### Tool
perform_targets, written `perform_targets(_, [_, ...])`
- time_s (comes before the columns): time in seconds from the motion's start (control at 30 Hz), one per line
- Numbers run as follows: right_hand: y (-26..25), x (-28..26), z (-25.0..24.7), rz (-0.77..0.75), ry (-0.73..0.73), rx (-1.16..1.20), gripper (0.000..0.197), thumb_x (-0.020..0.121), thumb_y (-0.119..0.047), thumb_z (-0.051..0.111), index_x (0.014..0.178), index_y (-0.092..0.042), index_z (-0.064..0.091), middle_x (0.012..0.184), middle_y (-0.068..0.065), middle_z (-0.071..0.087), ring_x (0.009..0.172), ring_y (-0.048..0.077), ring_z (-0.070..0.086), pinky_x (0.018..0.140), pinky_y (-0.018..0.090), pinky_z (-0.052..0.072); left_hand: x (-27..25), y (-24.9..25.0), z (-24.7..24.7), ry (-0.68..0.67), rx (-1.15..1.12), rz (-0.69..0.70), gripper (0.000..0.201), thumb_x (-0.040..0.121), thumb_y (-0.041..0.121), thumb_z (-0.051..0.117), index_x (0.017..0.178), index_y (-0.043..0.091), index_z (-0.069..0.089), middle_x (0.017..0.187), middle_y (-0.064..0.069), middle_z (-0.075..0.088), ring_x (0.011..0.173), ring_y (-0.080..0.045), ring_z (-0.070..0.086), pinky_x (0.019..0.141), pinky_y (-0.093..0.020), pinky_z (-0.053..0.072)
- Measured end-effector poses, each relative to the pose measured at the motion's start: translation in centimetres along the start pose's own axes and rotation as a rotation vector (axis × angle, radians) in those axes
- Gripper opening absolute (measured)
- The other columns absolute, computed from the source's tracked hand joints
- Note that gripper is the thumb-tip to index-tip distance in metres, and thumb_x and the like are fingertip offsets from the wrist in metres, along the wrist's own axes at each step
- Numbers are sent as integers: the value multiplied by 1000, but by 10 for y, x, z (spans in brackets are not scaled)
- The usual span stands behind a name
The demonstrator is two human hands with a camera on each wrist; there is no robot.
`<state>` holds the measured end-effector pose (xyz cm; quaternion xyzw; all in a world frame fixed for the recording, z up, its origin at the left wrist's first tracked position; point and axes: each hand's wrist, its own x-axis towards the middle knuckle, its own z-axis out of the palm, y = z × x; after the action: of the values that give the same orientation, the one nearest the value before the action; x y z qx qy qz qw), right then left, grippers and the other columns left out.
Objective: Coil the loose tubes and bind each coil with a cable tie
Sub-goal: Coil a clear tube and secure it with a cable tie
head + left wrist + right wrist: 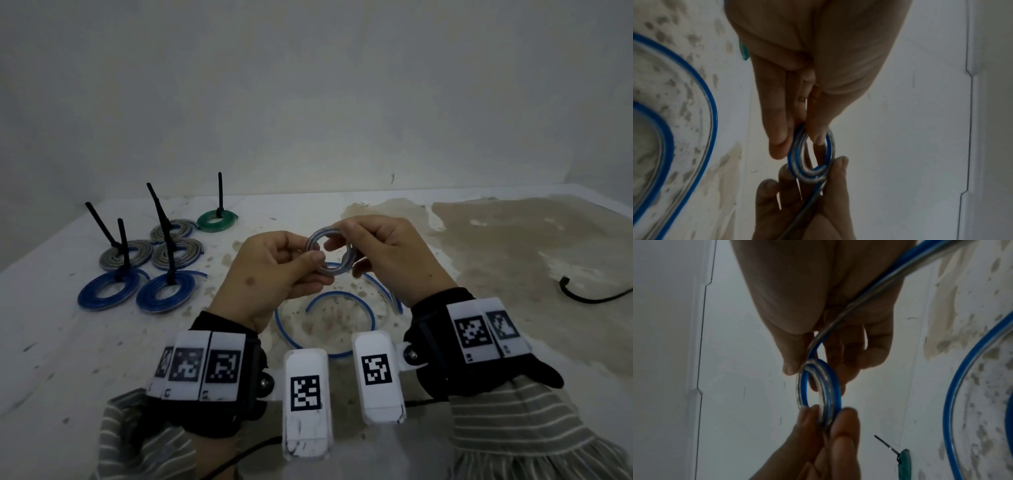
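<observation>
Both hands hold a small coil (329,271) of blue-striped clear tube above the table. My left hand (308,258) pinches the coil's left side between thumb and fingers. My right hand (342,255) pinches its right side. In the left wrist view the left hand (797,141) grips the coil (830,146) from above. In the right wrist view the right hand (816,374) grips the coil (835,395), and the uncoiled tube (900,275) runs across its palm. The rest of the tube (371,310) lies in wide loops on the table below.
At the left lie several tied coils with black cable ties sticking up: blue coils (106,294), grey coils (126,253) and a green coil (217,221). A black cord (589,296) lies at the right on the stained table (513,240). A wall stands close behind.
</observation>
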<state>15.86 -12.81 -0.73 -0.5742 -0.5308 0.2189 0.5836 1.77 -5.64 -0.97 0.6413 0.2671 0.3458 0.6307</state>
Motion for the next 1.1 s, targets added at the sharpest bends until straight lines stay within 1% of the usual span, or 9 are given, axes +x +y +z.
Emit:
perform_targets(0.17, [1, -1, 0, -8, -11, 52, 19, 94, -9, 47, 91, -15, 64, 75, 3, 66, 61, 11, 57, 56, 28, 47, 6, 0, -2, 97, -237, -46, 5, 84, 6, 58, 86, 1, 58, 61, -6, 70, 57, -15, 69, 51, -18, 54])
perform_targets(0.33, [2, -1, 4, -33, 13, 0, 24, 94, -9, 45, 82, -16, 65, 75, -2, 66, 68, 10, 62, 60, 31, 52, 3, -5, 6, 5, -260, -130, 7, 82, 6, 59, 82, -1, 59, 65, -7, 71, 61, -14, 70, 53, -18, 54])
perform_targets(0.47, [4, 0, 3, -65, 23, -41, 23, 93, -5, 47, 80, 4, 64, 64, 1, 59, 61, 14, 54, 67, 37, 51, -1, -9, 11, -104, -86, -193, 2, 81, 5, 62, 79, 5, 61, 69, -6, 71, 65, -15, 70, 59, -20, 56])
perform_targets(0.53, [6, 0, 3, -79, 0, -71, 23, 92, -5, 48, 81, 7, 63, 61, 0, 56, 58, 11, 51, 65, 32, 48, -1, -10, 10, -107, 31, -179, 5, 79, 5, 66, 77, 7, 61, 72, -6, 70, 66, -14, 70, 61, -22, 57])
perform_targets(0.63, [7, -1, 2, -85, -41, -141, 21, 92, -8, 50, 78, -9, 66, 58, -6, 56, 55, 4, 50, 60, 20, 45, 0, -8, 5, -62, 185, -25, 18, 75, 8, 71, 92, 12, 66, 81, -2, 70, 70, -10, 67, 62, -25, 57])
perform_targets(0.77, [9, -3, 3, -71, -71, -170, 15, 91, -10, 54, 92, -15, 68, 60, -5, 59, 55, 4, 52, 60, 20, 46, 0, -3, -3, 35, 203, 105, 20, 77, 8, 69, 94, 17, 68, 63, 3, 68, 64, -9, 66, 55, -20, 54])
perform_targets(0.9, [8, -3, 5, -58, -87, -175, 13, 88, -11, 58, 99, -17, 60, 62, -3, 65, 58, 7, 59, 63, 28, 51, 0, -4, -5, -34, 313, 73, 16, 77, 5, 70, 77, 21, 70, 58, 1, 67, 57, -7, 64, 52, -18, 52])
perform_targets(1.0, [7, -3, 5, -68, -77, -143, 6, 87, -10, 59, 92, -13, 61, 66, -1, 68, 59, 3, 62, 61, 19, 51, 0, -4, -5, -64, 275, 49, 10, 79, 7, 67, 77, 16, 70, 62, 0, 70, 56, -6, 65, 51, -16, 50])
perform_targets(1.1, [5, -1, 3, -91, -49, -128, 8, 89, -14, 57, 85, -13, 64, 67, -5, 66, 57, 1, 60, 61, 16, 49, 2, -5, -1, 27, 149, 54, 6, 83, 9, 63, 78, 11, 66, 60, 1, 70, 55, -5, 65, 52, -16, 52])
